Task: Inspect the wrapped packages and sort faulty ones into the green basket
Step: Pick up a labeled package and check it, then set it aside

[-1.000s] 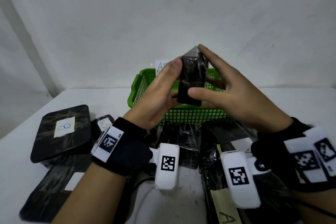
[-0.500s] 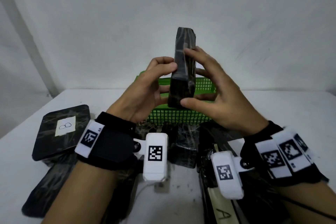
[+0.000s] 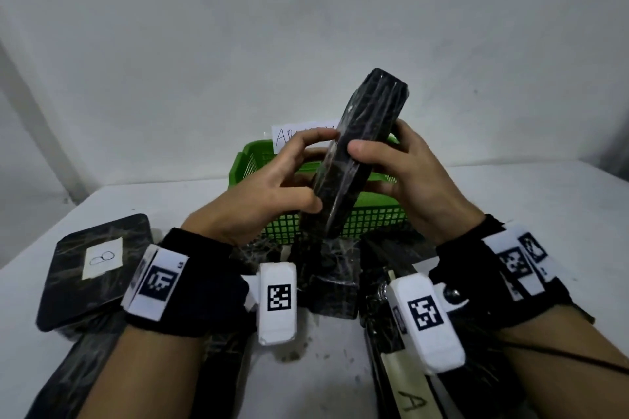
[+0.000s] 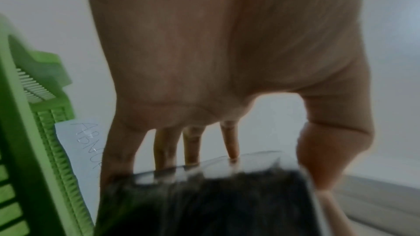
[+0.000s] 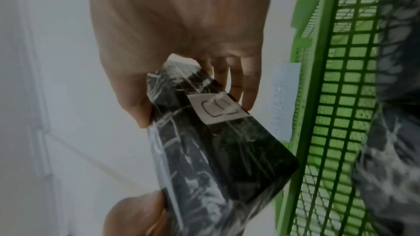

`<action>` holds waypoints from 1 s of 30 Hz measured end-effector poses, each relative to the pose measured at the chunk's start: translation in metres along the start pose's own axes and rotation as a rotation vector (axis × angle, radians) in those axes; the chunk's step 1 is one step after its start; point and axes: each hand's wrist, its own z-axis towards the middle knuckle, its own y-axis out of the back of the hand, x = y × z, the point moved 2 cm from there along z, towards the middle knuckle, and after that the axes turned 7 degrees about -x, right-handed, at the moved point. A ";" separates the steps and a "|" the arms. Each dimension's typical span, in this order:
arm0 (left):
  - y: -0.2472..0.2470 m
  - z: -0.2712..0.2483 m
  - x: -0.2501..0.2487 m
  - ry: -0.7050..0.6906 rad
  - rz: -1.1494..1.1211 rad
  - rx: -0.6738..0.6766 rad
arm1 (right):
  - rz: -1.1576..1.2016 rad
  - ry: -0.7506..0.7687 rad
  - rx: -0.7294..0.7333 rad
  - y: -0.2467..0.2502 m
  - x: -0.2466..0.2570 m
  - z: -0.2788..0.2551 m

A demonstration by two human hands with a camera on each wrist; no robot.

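A black package wrapped in clear film point(image 3: 354, 153) is held up above the table, tilted with its top leaning right. My left hand point(image 3: 289, 177) pinches its lower left edge between thumb and fingers. My right hand point(image 3: 391, 160) grips its right side, thumb on the front. The right wrist view shows a white paper label point(image 5: 216, 109) on the package point(image 5: 218, 152). In the left wrist view the package point(image 4: 216, 204) fills the bottom, fingertips point(image 4: 232, 152) on its edge. The green basket point(image 3: 371, 218) stands behind the hands, a paper sign point(image 3: 299, 134) at its rear.
Several more wrapped black packages lie on the white table: a flat one labelled B point(image 3: 92, 269) at left, a small block point(image 3: 335, 282) in the middle, a long one marked A point(image 3: 408, 395) at lower right. A white wall stands close behind the basket.
The package has been turned and tipped to the right, its top now leaning away from upright. Both hands shifted their hold lower on it and keep gripping it.
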 end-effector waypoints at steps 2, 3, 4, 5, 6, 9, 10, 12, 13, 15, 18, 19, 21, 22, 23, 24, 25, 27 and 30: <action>-0.004 -0.001 -0.002 -0.005 0.065 0.018 | -0.049 0.055 -0.031 0.002 0.002 0.000; -0.005 -0.002 -0.003 -0.007 0.077 0.016 | -0.057 0.061 -0.044 0.004 0.002 0.000; -0.005 -0.002 -0.004 -0.013 0.084 -0.003 | -0.051 0.054 -0.053 0.005 0.002 0.001; -0.006 -0.002 -0.005 -0.026 0.099 -0.025 | -0.034 0.043 -0.054 0.006 0.002 0.001; -0.006 -0.001 -0.006 -0.047 0.130 -0.047 | -0.011 0.039 -0.044 0.007 0.003 0.001; -0.005 -0.001 -0.012 -0.123 0.239 -0.128 | 0.026 0.107 0.009 0.006 0.006 -0.001; -0.004 -0.002 -0.014 -0.152 0.262 -0.154 | 0.059 0.122 0.042 0.005 0.007 -0.002; -0.001 -0.003 -0.018 -0.200 0.331 -0.205 | 0.183 0.107 0.139 0.004 0.013 -0.004; 0.001 -0.004 -0.020 -0.208 0.378 -0.230 | 0.253 0.085 0.176 0.003 0.017 -0.005; 0.004 -0.007 -0.021 -0.180 0.445 -0.258 | 0.337 0.039 0.161 0.004 0.021 -0.006; -0.002 -0.009 -0.022 -0.125 0.404 -0.226 | 0.328 0.098 0.080 0.004 0.020 -0.004; -0.005 -0.008 -0.023 -0.097 0.343 -0.222 | 0.272 0.173 0.066 0.004 0.020 -0.003; -0.009 -0.004 -0.023 -0.034 0.229 -0.221 | 0.108 0.367 0.032 0.005 0.020 -0.004; -0.010 -0.002 -0.023 -0.023 0.194 -0.217 | 0.036 0.447 0.012 0.006 0.019 -0.005; -0.011 -0.001 -0.022 -0.030 0.162 -0.206 | -0.006 0.499 0.002 0.008 0.019 -0.006; -0.012 0.000 -0.022 -0.039 0.129 -0.194 | -0.016 0.526 0.001 0.009 0.020 -0.007; -0.011 0.000 -0.021 -0.045 0.093 -0.190 | -0.020 0.539 0.011 0.010 0.020 -0.008; -0.011 0.001 -0.021 -0.041 -0.006 -0.215 | -0.062 0.559 0.042 0.010 0.022 -0.010; -0.014 0.003 -0.020 0.014 -0.194 -0.312 | -0.248 0.607 0.096 0.007 0.021 -0.010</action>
